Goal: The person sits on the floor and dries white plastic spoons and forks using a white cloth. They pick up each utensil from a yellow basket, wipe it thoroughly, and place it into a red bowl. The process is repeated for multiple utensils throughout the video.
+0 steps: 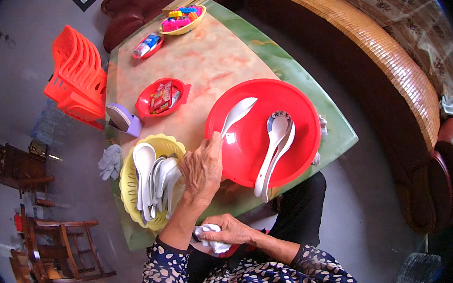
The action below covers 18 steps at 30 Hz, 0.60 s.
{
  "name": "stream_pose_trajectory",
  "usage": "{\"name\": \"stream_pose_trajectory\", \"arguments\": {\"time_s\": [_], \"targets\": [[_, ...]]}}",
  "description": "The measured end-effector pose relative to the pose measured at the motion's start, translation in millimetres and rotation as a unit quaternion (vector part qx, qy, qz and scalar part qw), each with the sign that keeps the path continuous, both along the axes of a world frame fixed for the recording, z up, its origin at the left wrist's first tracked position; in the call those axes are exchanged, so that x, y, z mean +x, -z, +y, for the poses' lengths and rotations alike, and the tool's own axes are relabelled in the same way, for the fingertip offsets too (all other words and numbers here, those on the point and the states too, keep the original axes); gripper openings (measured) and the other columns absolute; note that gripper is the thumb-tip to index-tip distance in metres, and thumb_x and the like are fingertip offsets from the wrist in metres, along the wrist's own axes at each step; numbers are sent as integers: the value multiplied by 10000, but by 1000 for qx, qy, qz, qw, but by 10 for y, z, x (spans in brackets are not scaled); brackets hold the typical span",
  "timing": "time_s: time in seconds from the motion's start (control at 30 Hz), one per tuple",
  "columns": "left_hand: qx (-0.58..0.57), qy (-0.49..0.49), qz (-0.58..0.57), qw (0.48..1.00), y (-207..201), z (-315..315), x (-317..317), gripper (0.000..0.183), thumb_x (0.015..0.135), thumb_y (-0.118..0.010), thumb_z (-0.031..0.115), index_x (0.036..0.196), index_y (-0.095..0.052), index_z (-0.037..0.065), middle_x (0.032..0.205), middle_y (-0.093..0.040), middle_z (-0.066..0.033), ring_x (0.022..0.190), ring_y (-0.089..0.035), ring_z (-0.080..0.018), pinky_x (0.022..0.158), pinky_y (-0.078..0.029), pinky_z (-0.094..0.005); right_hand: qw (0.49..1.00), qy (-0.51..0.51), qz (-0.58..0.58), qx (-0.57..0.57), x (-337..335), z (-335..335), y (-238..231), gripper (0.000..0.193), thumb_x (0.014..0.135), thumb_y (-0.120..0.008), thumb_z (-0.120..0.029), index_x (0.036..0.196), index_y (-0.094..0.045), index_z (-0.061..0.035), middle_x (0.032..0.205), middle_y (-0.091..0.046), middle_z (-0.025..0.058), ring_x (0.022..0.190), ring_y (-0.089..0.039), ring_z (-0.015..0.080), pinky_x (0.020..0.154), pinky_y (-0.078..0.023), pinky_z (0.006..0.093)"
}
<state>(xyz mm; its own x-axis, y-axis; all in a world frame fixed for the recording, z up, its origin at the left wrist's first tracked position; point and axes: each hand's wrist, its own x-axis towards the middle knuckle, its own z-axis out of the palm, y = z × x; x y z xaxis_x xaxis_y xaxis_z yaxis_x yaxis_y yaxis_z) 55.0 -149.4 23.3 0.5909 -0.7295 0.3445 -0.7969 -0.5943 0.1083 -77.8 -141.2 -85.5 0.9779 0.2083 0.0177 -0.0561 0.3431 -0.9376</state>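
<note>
My left hand (202, 165) pinches the handle of a white spoon (239, 112) and holds it over the left side of a large red basin (305, 139). Inside the basin lie two more long-handled spoons (276, 134), one overlapping the other, their handles resting over the near rim. One of these has a dark pattern in its bowl. Left of my left hand, a yellow slotted basket (127, 189) holds several white spoons (145, 163), handles toward me. Low over my lap, my right hand (228, 232) grips a bunched white cloth (214, 243).
On the marble-patterned table (218, 55) stand a red dish of small packets (144, 107), a purple holder (131, 126), a grey cloth (110, 162) and a bowl of toy bricks (186, 29). Stacked red chairs (76, 79) are at left; a long sofa (372, 67) curves along the right.
</note>
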Motion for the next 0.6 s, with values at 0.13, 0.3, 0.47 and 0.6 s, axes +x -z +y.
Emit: {"name": "stream_pose_trajectory", "arguments": {"time_s": [0.13, 0.3, 0.47, 0.6], "targets": [[-26, -22, 56, 998, -50, -70, -101, 95, 902, -515, 165, 899, -498, 72, 714, -604, -159, 659, -606, -387, 546, -450, -475, 999, 18, 33, -6, -76, -2, -32, 260, 870, -612, -273, 936, -640, -22, 757, -625, 39, 682, -561, 100, 611, -461, 269], [-249, 74, 420, 869, 123, -91, -41, 116, 927, -511, 153, 934, -566, 51, 589, -499, -41, 473, -448, -137, 430, -351, -280, 994, 14, 98, 44, -151, -69, -44, 248, 887, -612, -258, 965, -646, -25, 801, -639, 1, 701, -558, 65, 627, -457, 223], [-297, 6, 646, 703, 66, -107, -184, 123, 941, -512, 175, 930, -577, 71, 595, -418, 54, 423, -292, 14, 379, -221, -142, 986, 29, 120, 117, -172, -123, -7, 262, 886, -612, -290, 932, -646, -34, 758, -627, -9, 631, -541, 54, 553, -439, 212], [-236, 34, 484, 842, 192, -44, -72, 194, 931, -479, 141, 1072, -553, 30, 699, -546, -77, 540, -520, -169, 474, -408, -280, 984, 22, 118, 129, -156, -100, -13, 272, 884, -613, -300, 942, -649, -37, 743, -624, -9, 605, -534, 52, 526, -433, 211]]}}
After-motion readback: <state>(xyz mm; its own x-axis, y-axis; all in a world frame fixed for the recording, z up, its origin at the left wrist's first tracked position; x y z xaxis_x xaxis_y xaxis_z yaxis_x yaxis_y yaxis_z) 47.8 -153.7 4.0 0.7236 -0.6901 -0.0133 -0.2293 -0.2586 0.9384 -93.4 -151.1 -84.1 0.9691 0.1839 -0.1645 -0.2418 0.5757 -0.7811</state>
